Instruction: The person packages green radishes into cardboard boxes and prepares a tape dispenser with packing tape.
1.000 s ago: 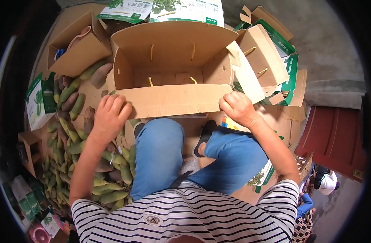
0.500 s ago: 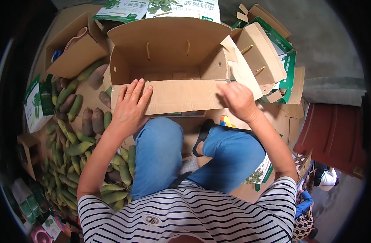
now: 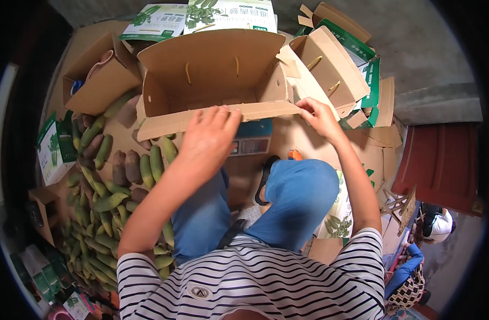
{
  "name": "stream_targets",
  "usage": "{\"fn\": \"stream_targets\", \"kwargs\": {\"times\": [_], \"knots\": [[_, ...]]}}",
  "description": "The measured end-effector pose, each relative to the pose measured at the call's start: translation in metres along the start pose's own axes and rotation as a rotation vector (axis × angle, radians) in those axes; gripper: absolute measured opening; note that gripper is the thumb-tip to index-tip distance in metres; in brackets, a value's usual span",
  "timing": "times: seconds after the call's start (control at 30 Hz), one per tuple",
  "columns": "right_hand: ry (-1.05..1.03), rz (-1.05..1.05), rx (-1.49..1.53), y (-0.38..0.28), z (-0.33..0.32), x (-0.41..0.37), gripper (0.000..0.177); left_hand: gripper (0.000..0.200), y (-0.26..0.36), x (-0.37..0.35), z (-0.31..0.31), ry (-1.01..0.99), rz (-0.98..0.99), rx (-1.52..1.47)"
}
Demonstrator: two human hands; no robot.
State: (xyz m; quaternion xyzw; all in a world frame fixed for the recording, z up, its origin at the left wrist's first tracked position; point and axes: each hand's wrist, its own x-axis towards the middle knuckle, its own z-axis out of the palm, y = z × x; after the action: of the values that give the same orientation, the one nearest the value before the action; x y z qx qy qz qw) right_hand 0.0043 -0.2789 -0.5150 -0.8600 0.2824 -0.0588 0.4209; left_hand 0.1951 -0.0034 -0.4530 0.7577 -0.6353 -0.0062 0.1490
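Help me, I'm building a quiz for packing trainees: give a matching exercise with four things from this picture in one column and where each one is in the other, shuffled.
Things:
1. left hand
2. right hand
3. pile of green and brown fruit
4. black sandal

Places:
A. between the person's knees
B. flat on the front flap of the big open box
C. gripping that flap's right end
D. heaped at the person's left side

Pairs: 1-B, 2-C, 3-D, 4-A.
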Motion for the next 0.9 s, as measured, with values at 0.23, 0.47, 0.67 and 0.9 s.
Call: {"fn": "stream_targets", "kwargs": {"times": [0.23,0.47,0.67,0.9], "knots": [[0.251,-0.311,-0.032,0.008,0.041,0.008,0.025,0.035,0.017,0.04,0.051,0.1,0.059,0.213],[0.409,-0.475,-0.289,0.0,0.046,0.013,0.031,0.034,0.012,0.042,0.061,0.163,0.102,0.163],[0.325,-0.612,-0.421,0.0,0.041,0.018,0.028,0.034,0.011,0.041,0.061,0.182,0.114,0.184],[0.211,-0.682,-0.459,0.007,0.026,0.033,0.025,0.033,0.011,0.044,0.063,0.181,0.101,0.165]]}}
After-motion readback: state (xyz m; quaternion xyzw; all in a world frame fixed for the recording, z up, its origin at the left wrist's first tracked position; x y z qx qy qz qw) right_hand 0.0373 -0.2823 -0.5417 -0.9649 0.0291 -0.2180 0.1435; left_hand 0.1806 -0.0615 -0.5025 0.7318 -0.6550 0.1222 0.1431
